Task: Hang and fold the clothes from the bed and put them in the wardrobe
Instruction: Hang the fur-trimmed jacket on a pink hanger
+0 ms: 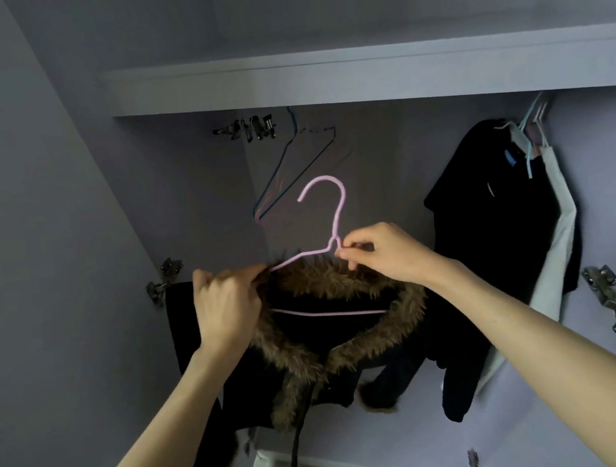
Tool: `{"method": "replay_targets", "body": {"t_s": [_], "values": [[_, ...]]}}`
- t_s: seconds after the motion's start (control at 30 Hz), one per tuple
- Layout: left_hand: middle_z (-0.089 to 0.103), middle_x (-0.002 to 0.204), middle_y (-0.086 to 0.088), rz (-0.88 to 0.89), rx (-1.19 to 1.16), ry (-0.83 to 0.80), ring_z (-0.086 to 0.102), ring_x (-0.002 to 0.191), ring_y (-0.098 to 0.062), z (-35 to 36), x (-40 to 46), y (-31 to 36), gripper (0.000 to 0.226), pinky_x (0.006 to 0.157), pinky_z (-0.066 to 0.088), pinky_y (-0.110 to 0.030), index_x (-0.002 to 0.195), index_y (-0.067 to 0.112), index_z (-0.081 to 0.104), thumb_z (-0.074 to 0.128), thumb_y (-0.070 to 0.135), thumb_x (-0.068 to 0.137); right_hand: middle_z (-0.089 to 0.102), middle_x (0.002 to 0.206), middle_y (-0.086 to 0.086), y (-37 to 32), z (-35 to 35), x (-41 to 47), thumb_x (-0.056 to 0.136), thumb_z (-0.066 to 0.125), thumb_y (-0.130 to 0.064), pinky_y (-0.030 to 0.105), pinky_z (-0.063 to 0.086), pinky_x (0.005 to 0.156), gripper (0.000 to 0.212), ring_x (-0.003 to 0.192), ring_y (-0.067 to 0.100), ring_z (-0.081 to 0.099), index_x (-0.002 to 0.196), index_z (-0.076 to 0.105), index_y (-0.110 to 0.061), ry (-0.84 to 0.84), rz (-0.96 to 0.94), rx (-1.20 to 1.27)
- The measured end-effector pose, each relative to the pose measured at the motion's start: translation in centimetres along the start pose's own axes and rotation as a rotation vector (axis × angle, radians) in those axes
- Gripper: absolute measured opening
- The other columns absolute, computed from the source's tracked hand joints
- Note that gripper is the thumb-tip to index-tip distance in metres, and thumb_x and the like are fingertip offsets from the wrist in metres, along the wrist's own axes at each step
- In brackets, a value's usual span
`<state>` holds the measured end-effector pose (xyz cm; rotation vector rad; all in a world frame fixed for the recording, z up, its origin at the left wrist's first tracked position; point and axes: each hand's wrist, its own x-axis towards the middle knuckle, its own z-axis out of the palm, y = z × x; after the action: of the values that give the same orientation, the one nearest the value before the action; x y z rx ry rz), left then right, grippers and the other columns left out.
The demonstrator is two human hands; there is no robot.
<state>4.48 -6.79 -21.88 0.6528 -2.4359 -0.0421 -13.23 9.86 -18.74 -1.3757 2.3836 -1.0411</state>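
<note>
A black coat with a brown fur collar (335, 338) hangs on a pink wire hanger (328, 207), held up inside the open wardrobe below the shelf. My left hand (226, 305) grips the coat's left shoulder and the hanger's left arm. At the hanger's neck, my right hand (383, 255) pinches the wire just above the fur. The pink hook points up and is free of any rail. A black cord dangles from the coat toward the floor.
Several bare wire hangers (302, 164) hang at the back under the shelf (375, 69). Dark garments and a white one (502, 217) hang at the right. Metal door hinges (613, 300) stick out right and left (163, 282). The wardrobe floor edge shows below.
</note>
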Motion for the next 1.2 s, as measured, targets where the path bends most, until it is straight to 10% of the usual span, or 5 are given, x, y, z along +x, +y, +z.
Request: {"method": "replay_targets", "body": {"t_s": [0.23,0.63,0.77,1.2], "values": [[0.051,0.133,-0.003,0.095,-0.06,-0.092,0.045,0.116,-0.03,2.1,1.9,2.0,0.044,0.088,0.027,-0.041,0.135,0.016,0.049,0.056,0.026,0.093,0.053,0.058,-0.002,0.8,-2.7,-0.9,0.094,0.053,-0.013,0.024,0.042,0.054,0.024,0.049,0.009,0.048,0.072,0.064,-0.014,-0.107,0.27,0.186],[0.013,0.157,-0.008,0.383,-0.104,-0.119,0.007,0.146,-0.022,3.2,5.5,9.1,0.055,0.115,0.018,-0.042,0.149,0.008,0.02,0.041,0.014,0.098,0.053,0.069,0.006,7.4,-6.5,-2.9,0.091,0.041,0.003,0.019,0.032,0.047,0.025,0.057,0.012,0.052,0.082,0.063,-0.003,-0.051,0.761,0.514],[0.003,0.158,-0.008,0.445,-0.058,0.001,-0.011,0.143,-0.023,2.6,8.8,12.2,0.057,0.118,-0.001,-0.043,0.15,0.01,0.014,0.039,0.015,0.099,0.052,0.074,0.009,9.0,-8.9,-2.1,0.094,0.031,0.011,0.023,0.043,0.054,0.03,0.067,0.018,0.056,0.092,0.058,-0.001,0.003,0.736,0.742],[-0.002,0.154,-0.012,0.477,0.088,0.263,-0.003,0.141,-0.037,3.9,16.4,17.5,0.082,0.105,0.008,-0.07,0.149,0.015,0.014,0.063,0.017,0.084,0.062,0.105,0.011,16.3,-14.3,3.4,0.097,0.04,0.003,0.037,0.049,0.082,0.038,0.096,0.028,0.061,0.133,0.045,-0.008,0.326,0.477,1.32]]}}
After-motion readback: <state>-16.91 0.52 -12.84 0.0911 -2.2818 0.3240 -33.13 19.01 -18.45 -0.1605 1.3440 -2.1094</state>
